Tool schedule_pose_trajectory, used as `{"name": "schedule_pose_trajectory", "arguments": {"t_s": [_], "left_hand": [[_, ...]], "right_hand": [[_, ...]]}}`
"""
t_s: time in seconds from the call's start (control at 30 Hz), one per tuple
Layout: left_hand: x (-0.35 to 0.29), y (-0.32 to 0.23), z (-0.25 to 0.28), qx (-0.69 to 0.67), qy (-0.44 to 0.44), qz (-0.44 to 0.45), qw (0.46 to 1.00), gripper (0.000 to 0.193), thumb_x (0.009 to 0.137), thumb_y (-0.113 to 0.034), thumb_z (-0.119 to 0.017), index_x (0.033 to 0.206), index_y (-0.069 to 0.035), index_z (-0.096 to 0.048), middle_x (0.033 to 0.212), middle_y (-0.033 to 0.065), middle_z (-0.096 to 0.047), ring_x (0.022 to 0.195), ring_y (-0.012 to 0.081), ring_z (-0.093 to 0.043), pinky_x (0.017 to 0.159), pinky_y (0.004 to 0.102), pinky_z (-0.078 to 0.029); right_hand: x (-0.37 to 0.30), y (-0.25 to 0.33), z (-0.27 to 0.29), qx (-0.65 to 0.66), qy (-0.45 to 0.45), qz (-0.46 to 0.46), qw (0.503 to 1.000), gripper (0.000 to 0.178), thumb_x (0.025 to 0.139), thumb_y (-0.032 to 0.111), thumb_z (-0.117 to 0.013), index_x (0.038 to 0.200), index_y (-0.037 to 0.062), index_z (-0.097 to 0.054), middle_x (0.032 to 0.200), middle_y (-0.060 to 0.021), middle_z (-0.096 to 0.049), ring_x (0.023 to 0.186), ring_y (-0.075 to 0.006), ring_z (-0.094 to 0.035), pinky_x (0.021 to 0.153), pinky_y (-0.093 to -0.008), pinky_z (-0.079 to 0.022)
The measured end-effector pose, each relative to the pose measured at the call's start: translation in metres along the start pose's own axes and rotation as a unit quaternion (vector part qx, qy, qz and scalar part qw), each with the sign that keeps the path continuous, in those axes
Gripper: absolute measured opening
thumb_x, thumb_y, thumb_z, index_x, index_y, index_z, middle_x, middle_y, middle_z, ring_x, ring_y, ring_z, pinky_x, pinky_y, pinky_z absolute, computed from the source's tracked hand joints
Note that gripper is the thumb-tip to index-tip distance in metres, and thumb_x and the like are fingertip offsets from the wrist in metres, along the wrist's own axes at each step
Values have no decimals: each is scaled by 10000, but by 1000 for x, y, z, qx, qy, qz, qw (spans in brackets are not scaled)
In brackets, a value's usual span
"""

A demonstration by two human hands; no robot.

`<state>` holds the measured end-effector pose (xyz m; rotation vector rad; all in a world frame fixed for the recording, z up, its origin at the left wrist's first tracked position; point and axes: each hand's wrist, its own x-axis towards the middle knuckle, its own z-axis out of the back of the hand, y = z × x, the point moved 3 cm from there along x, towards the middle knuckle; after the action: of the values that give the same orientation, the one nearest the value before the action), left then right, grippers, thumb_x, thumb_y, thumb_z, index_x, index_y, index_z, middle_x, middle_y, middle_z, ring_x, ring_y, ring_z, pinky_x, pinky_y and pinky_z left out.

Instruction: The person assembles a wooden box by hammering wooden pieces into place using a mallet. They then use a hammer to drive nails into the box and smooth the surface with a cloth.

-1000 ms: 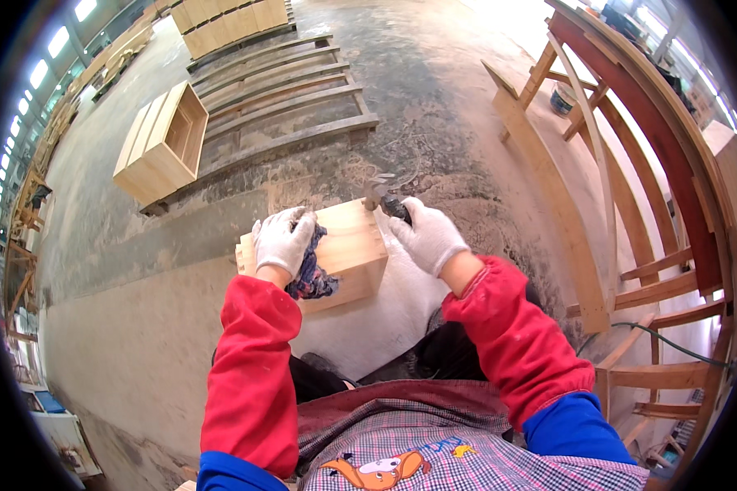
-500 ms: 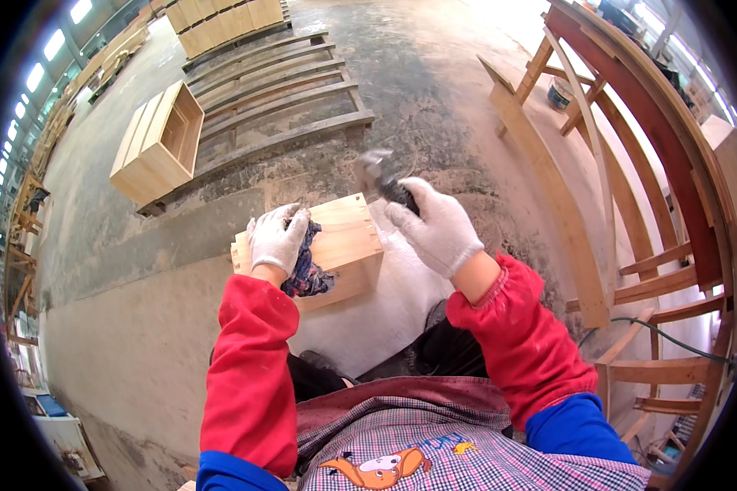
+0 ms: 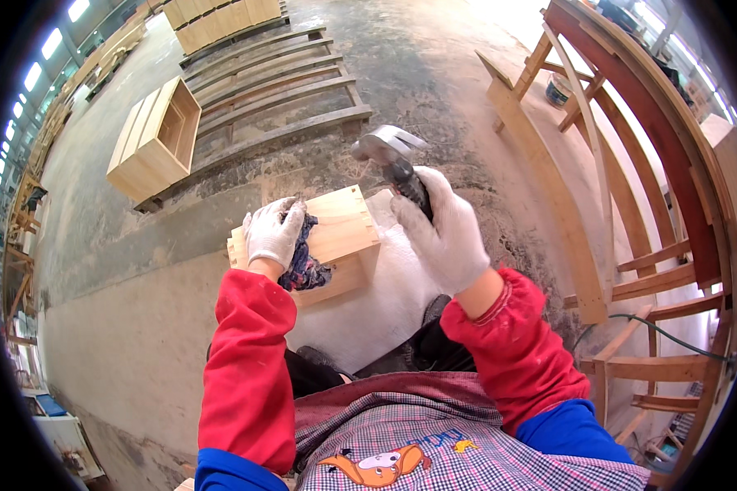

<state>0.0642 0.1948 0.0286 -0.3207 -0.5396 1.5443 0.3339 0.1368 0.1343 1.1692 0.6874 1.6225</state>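
Fingers point(image 3: 436, 185) of the right hand point(image 3: 450, 237) wrap the hammer point(image 3: 400, 170) behind its head point(image 3: 381, 145)

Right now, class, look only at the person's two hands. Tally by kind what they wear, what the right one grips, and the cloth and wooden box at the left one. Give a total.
White gloves: 2
Hammer: 1
Cloth: 1
Wooden box: 1
Total: 5

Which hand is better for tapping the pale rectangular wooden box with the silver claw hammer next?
Probably the right hand: it grips the black-handled hammer near the box. The left hand rests on the box with crumpled dark-patterned cloth.
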Motion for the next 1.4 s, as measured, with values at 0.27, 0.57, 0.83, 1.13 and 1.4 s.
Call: {"name": "schedule_pose_trajectory", "arguments": {"t_s": [0.27, 0.57, 0.83, 1.13, 1.4], "left_hand": [[0, 3, 0, 9, -13, -8, 1000, 486, 945, -507, -486, 1183, -140, -697, 1218, 102, -674, 1224, 292, -541, 1090, 436, -291], [2, -3, -2, 4, 2, 8, 1000, 493, 939, -530, -478, 1201, -171, -692, 1264, 56, -657, 1257, 273, -519, 1145, 462, -235], [2, -1, -1, 4, -9, -9, 1000, 490, 938, -530, -480, 1196, -172, -694, 1263, 59, -658, 1253, 269, -523, 1124, 456, -258], [2, 4, 0, -3, -16, -6, 1000, 488, 940, -523, -482, 1171, -153, -702, 1217, 77, -680, 1231, 284, -538, 1104, 447, -282], [6, 5, -3, 6, -14, -2, 1000, 492, 937, -525, -485, 1183, -157, -699, 1232, 77, -675, 1234, 281, -539, 1098, 444, -287]], "right_hand": [[11, -35, -12, -189, 154, -74, 967, 287, 939, 276, -617, 1133, 67, -577, 907, -228, -673, 852, -429, -653, 730, -489, -510], [-8, -72, -25, -150, 91, -73, 982, 275, 939, 265, -648, 1099, 49, -589, 887, -198, -667, 828, -427, -644, 715, -464, -505], [-11, -28, -7, -86, 46, -57, 994, 372, 954, 370, -600, 1095, 27, -566, 907, -249, -674, 867, -435, -652, 728, -503, -508], [-4, -3, 7, -87, 51, -26, 995, 316, 952, 327, -612, 1062, 31, -588, 901, -236, -672, 865, -443, -647, 730, -473, -514], [-9, -42, -6, -226, 163, -93, 956, 320, 944, 350, -602, 1052, 49, -596, 861, -231, -672, 849, -442, -650, 730, -512, -509]]}}
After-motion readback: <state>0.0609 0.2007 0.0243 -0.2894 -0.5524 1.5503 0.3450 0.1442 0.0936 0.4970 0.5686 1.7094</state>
